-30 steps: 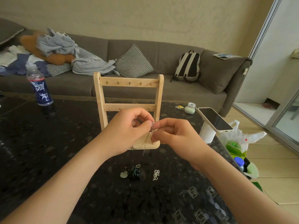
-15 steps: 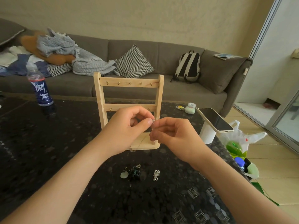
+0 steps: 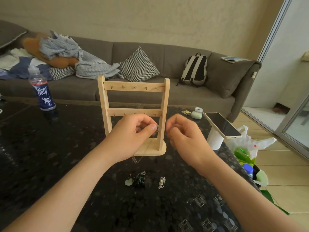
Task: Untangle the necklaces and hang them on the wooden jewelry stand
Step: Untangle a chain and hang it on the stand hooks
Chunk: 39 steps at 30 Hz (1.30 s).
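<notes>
A wooden jewelry stand (image 3: 133,88) with two rows of small hooks stands upright on the dark table (image 3: 50,156). In front of it my left hand (image 3: 133,136) pinches one end of a thin chain necklace (image 3: 136,159), whose loop hangs down over the stand's base. My right hand (image 3: 185,136) is a little to the right with curled fingers; whether it pinches the other end is hard to see. Nearer to me on the table lie a dark green cord necklace with a pale pendant (image 3: 137,180) and a small silver chain (image 3: 161,182).
A blue bottle (image 3: 42,94) stands at the table's back left. A phone (image 3: 223,125) rests on a white holder at the right, with small pale items (image 3: 197,113) behind it. Bags (image 3: 247,153) sit on the floor right of the table. A grey sofa runs behind.
My hands have risen and drawn apart; a second ago their fingertips met at the chain. The chain's loop now hangs lower, past the stand's base.
</notes>
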{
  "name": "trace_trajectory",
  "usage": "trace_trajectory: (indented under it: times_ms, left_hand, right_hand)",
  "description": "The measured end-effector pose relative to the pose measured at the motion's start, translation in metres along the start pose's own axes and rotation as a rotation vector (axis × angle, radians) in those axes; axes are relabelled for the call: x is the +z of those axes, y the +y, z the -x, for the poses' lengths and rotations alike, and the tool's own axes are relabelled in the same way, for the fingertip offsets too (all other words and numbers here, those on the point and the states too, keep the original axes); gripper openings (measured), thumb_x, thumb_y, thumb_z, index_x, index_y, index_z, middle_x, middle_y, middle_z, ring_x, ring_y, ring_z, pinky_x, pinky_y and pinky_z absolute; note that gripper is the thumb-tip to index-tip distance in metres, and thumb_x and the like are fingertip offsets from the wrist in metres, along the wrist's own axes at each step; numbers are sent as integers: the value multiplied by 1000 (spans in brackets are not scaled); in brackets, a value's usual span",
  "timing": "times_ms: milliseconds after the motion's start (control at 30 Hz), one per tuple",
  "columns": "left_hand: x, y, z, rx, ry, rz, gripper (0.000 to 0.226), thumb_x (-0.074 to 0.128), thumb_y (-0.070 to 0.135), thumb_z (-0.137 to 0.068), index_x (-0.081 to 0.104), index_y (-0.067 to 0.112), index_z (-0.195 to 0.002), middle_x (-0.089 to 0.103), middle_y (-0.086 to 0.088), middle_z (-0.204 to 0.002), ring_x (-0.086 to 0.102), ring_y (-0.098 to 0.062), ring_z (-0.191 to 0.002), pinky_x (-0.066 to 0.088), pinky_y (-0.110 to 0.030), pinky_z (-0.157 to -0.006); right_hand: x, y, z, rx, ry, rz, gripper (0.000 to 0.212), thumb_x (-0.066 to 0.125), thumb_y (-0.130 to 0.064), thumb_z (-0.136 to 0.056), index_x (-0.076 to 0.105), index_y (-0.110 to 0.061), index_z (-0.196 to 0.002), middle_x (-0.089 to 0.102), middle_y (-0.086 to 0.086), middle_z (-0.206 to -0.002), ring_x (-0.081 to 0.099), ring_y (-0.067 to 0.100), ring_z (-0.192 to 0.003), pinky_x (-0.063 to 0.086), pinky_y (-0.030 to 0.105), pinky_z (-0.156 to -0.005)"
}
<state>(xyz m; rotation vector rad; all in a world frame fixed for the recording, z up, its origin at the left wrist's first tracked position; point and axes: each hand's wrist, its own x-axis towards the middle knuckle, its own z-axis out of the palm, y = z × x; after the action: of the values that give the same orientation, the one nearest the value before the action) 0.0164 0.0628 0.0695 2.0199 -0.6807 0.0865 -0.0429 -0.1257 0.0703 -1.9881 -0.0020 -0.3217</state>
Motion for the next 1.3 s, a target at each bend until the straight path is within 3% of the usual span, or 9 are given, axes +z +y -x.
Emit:
trace_trajectory:
  times_ms: [100,200,333,467,667,800,1033,1167,1300]
  left_hand:
    - [1,1,0,-7,-24,-3,13,64,30,-105,73,29,-113,74,16,-104,70,-3,-104,59,-37,-103]
    - [3,2,1,-8,-40,11,12,64,29,-105,73,30,-112,74,17,-104,70,0,-103,59,-35,-103]
    - [5,3,1,4,-32,16,11,66,28,-104,74,31,-111,75,17,-102,72,-2,-102,60,-36,-99]
    - [5,2,1,27,16,-31,11,69,27,-102,77,30,-110,76,17,-99,73,-3,-95,63,-36,-93]
    - [8,4,3,59,68,-133,10,72,32,-100,77,31,-107,72,21,-91,68,2,-87,54,-16,-74]
    - [6,6,4,61,53,-139,9,72,32,-100,77,32,-108,71,22,-92,67,2,-87,51,-10,-71]
    - [5,9,7,53,35,-129,5,70,26,-101,66,30,-101,71,13,-93,71,-8,-85,62,-26,-78]
    - [6,11,8,80,34,-109,10,73,23,-98,65,30,-97,71,13,-85,70,-9,-80,59,-22,-70]
    - [5,11,8,123,54,-58,14,76,20,-95,68,31,-96,67,15,-79,67,-13,-75,56,-20,-64]
  right_hand:
    - [-1,-1,0,-24,33,130,37,45,-5,-104,76,-19,-89,54,-17,-48,44,3,-42,35,15,-46]
    - [1,-3,2,-75,54,184,33,51,-8,-102,80,-21,-92,53,-24,-44,48,2,-42,33,11,-44]
    - [6,-2,3,-215,131,241,14,71,-23,-93,82,-29,-88,69,-11,-63,58,5,-57,44,14,-54]
    - [8,1,2,-252,150,276,8,78,-24,-95,85,-27,-96,74,-14,-72,66,6,-69,49,13,-61]
    - [7,3,0,-223,137,305,11,76,-22,-93,81,-25,-84,68,-10,-62,59,3,-57,44,13,-56]
    - [5,0,1,-169,95,206,13,73,-22,-93,78,-26,-81,68,-8,-63,54,2,-55,44,16,-55]
    - [-3,-8,3,31,4,-64,21,67,-14,-95,75,-11,-75,65,-4,-67,57,2,-62,49,16,-58]
    - [-5,-7,2,144,-69,-200,22,66,-14,-90,72,-4,-72,62,9,-72,54,17,-74,45,33,-73]
    - [-2,-10,1,215,-116,-407,14,61,-17,-70,66,-12,-58,58,11,-74,47,20,-70,40,39,-73]
